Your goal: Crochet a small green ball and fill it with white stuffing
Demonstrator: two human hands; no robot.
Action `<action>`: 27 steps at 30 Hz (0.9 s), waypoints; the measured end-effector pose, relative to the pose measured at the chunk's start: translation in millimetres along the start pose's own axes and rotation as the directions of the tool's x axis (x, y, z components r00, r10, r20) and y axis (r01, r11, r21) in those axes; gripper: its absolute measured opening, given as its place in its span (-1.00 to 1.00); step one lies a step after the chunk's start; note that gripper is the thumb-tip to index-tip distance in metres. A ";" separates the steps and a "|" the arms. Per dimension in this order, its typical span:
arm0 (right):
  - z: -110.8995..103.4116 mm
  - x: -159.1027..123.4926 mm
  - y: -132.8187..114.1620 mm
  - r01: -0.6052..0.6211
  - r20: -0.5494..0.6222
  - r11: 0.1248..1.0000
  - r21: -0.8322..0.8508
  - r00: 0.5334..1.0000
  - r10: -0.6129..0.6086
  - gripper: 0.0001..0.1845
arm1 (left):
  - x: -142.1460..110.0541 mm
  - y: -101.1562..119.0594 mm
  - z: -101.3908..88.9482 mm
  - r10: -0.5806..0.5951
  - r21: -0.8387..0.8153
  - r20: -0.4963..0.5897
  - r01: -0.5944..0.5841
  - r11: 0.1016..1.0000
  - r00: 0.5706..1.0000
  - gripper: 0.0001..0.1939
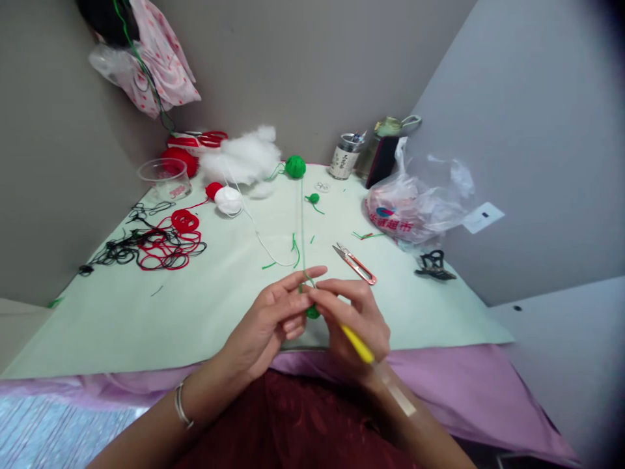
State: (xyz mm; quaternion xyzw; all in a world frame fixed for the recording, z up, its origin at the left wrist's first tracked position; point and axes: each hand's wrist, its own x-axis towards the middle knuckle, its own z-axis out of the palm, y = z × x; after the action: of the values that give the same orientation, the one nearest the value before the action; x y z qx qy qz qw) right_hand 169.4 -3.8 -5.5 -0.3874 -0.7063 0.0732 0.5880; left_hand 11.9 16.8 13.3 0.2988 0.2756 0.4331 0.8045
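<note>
Mostly, the small green yarn piece (313,312) is tucked behind fingertips, close to the person, near the table's front edge. I can see just a bit of it, so I can't tell its shape or which way it points. The yellow stick (356,343) is easier: it is long and thin, and leans from the person's right side up and leftward to the yarn. Its tip is hidden by fingers.

The left hand (266,319) pinches the green piece with its thumb, and its pointer finger sticks out with green yarn over it. The right hand (359,319) is closed around the stick, thumb and pointer pressed together.

The green strand (302,225) runs away across the table (219,306) to a green ball (295,167). Little scissors (359,265) lie just past the right hand. What's inside the shopping bag (415,205) is hard to make out. Up high on the left, a spotted pink cloth (163,62) is cut off at the top.
</note>
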 end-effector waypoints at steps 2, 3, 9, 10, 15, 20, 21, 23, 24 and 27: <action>-1.4 4.3 0.0 -0.132 -0.069 0.980 0.148 0.987 0.144 -0.73 | 1.1 3.6 -1.3 -0.053 -0.052 0.033 0.055 0.997 0.998 -0.60; -2.0 6.8 0.1 -0.203 -0.090 0.946 0.253 0.968 0.232 -0.76 | 1.3 4.8 -1.7 -0.038 -0.051 0.025 0.039 0.998 0.999 -0.62; -0.9 11.4 2.4 -0.382 0.085 0.799 0.465 0.917 0.389 -0.83 | -1.8 -0.2 -1.7 0.197 0.290 -0.015 -0.184 0.939 0.980 -0.57; -0.5 10.5 3.2 -0.389 0.096 0.805 0.449 0.916 0.390 -0.84 | -2.2 -1.4 -2.1 0.208 0.341 -0.004 -0.194 0.920 0.978 -0.56; -1.1 10.9 8.0 -0.475 0.137 0.677 0.563 0.861 0.490 -0.81 | -2.0 -2.0 -5.8 0.210 0.384 -0.005 -0.192 0.903 0.978 -0.51; -4.6 17.0 9.2 -0.501 0.191 0.617 0.607 0.845 0.499 -0.77 | -2.1 0.4 -6.0 0.237 0.401 -0.013 -0.212 0.891 0.971 -0.55; -5.7 17.2 9.1 -0.497 0.198 0.625 0.602 0.851 0.486 -0.77 | -2.5 0.8 -5.4 0.242 0.412 -0.015 -0.215 0.886 0.970 -0.55; -8.2 16.5 8.5 -0.479 0.207 0.658 0.581 0.869 0.450 -0.77 | -3.5 1.5 -3.8 0.262 0.448 -0.018 -0.227 0.865 0.965 -0.57; -9.5 15.8 7.7 -0.463 0.204 0.689 0.558 0.881 0.426 -0.77 | -4.1 1.7 -3.0 0.278 0.475 -0.020 -0.236 0.848 0.960 -0.58; -13.0 13.9 3.8 -0.374 0.170 0.813 0.445 0.927 0.334 -0.77 | -5.9 0.9 -1.3 0.376 0.593 -0.007 -0.299 0.748 0.927 -0.61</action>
State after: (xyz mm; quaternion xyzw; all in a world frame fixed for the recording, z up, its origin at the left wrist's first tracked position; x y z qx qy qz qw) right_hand 182.5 3.1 7.0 -0.3544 -0.6068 0.3665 0.6098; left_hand 7.7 12.4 14.2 0.5471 0.3859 0.4840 0.5635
